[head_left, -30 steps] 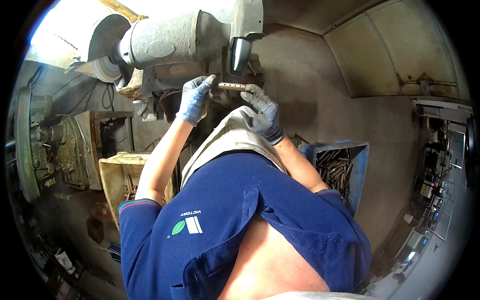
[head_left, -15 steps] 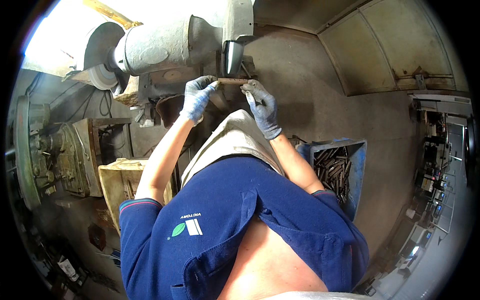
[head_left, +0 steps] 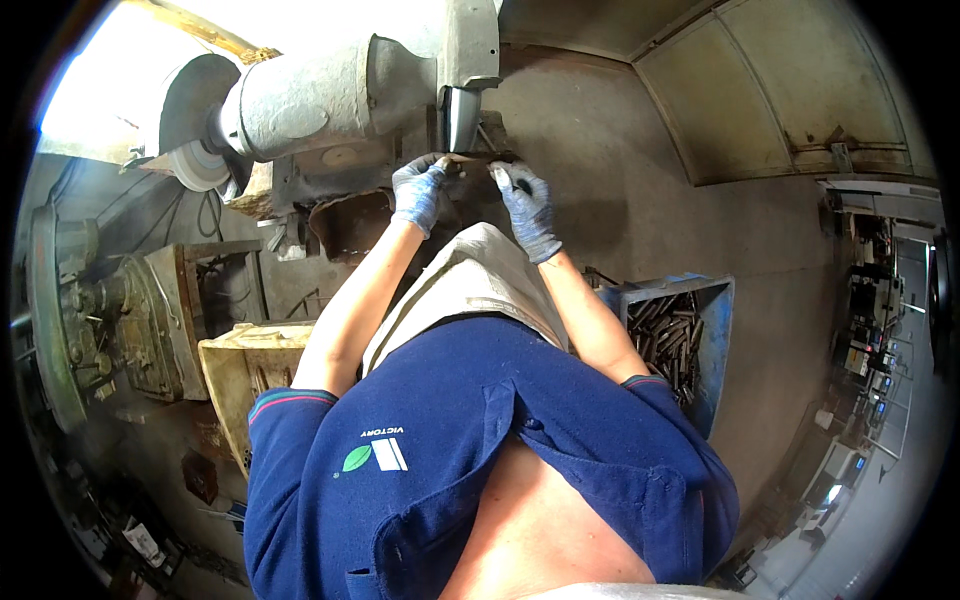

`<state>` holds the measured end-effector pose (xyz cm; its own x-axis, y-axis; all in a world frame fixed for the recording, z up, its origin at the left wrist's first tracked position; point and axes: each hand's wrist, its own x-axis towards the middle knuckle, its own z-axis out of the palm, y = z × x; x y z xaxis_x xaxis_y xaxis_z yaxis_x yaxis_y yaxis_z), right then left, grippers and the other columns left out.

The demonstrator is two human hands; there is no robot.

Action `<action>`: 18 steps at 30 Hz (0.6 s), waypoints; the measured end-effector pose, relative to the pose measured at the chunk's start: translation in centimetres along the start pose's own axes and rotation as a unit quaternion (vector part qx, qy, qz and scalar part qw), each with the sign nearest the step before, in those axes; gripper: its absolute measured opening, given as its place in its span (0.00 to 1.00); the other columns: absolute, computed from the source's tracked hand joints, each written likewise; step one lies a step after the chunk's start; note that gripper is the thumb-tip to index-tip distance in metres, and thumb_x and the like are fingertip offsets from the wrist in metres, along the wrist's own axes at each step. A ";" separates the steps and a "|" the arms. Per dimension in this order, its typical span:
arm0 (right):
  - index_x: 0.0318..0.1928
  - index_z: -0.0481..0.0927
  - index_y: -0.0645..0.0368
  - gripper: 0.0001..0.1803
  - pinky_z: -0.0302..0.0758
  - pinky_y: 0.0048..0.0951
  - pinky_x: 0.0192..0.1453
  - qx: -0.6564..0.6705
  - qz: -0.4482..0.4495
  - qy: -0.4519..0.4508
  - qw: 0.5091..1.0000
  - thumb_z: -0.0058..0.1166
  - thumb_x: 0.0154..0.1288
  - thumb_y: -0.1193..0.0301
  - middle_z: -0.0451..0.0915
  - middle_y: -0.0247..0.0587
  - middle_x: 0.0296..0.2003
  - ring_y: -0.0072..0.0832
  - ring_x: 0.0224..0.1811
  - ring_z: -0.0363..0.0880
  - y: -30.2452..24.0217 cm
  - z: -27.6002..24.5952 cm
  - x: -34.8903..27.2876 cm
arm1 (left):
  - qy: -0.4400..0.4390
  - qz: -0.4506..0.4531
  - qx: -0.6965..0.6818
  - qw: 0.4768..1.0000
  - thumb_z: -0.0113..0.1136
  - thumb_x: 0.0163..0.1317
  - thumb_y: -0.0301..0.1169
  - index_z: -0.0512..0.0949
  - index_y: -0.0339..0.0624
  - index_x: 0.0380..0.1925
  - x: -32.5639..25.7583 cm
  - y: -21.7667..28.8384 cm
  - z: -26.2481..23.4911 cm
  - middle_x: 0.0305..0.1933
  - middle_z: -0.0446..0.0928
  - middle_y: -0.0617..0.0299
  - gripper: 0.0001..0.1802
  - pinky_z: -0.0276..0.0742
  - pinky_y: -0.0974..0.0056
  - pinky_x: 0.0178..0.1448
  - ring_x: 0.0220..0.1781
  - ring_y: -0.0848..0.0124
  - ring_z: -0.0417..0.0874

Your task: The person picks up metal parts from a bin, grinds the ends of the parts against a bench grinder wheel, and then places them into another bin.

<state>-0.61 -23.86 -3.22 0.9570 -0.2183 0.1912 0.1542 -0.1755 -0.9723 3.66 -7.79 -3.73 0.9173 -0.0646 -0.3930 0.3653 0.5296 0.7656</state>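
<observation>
Both sets of gloved fingers pinch the ends of a short, flat brownish metal strip (head_left: 470,160), held level just under the shiny grinding wheel (head_left: 458,118) of a big grey bench grinder (head_left: 330,90). The left hand (head_left: 418,190), in a blue-grey knit glove, is closed on the strip's left end; the right hand (head_left: 525,205), gloved alike, is closed on its right end. The strip sits far from the body, at the reach of both forearms.

To the near right, a blue open-topped metal bin (head_left: 715,330) holds a heap of dark, short metal bars (head_left: 665,335). To the near left stands a yellowish box-shaped stand (head_left: 240,365); what is inside it I cannot tell.

The grinder body overhangs the hands closely from the far side. Bare concrete floor (head_left: 640,190) spreads to the right of the hands, between grinder and bin.
</observation>
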 end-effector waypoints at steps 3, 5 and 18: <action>0.35 0.82 0.63 0.07 0.72 0.24 0.41 0.002 0.014 -0.017 1.000 0.59 0.59 0.72 0.81 0.35 0.31 0.20 0.35 0.76 -0.7 1.4 0.1 | 0.008 0.018 0.042 0.999 0.56 0.61 0.22 0.77 0.31 0.35 0.0 0.9 -1.4 0.31 0.80 0.56 0.05 0.80 0.68 0.41 0.32 0.68 0.82; 0.35 0.83 0.62 0.07 0.73 0.23 0.41 0.024 0.041 -0.009 0.999 0.60 0.58 0.72 0.82 0.36 0.31 0.19 0.34 0.77 -0.9 2.6 0.1 | 0.019 0.023 0.030 0.999 0.55 0.61 0.22 0.77 0.31 0.35 0.3 1.0 -2.4 0.31 0.80 0.56 0.05 0.79 0.68 0.41 0.32 0.68 0.82; 0.23 0.77 0.63 0.13 0.64 0.21 0.30 0.059 0.093 0.022 0.994 0.58 0.61 0.68 0.68 0.21 0.20 0.12 0.25 0.62 0.9 1.3 0.6 | 0.033 0.019 0.174 0.984 0.57 0.61 0.27 0.79 0.35 0.31 1.7 -0.4 -1.4 0.27 0.80 0.60 0.06 0.74 0.71 0.30 0.25 0.74 0.78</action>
<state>0.38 -22.87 -4.18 0.9605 -0.2780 0.0104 0.0064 -0.0151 -0.9999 4.81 -6.98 -5.41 0.9229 0.0113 -0.3849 0.3743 0.2086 0.9035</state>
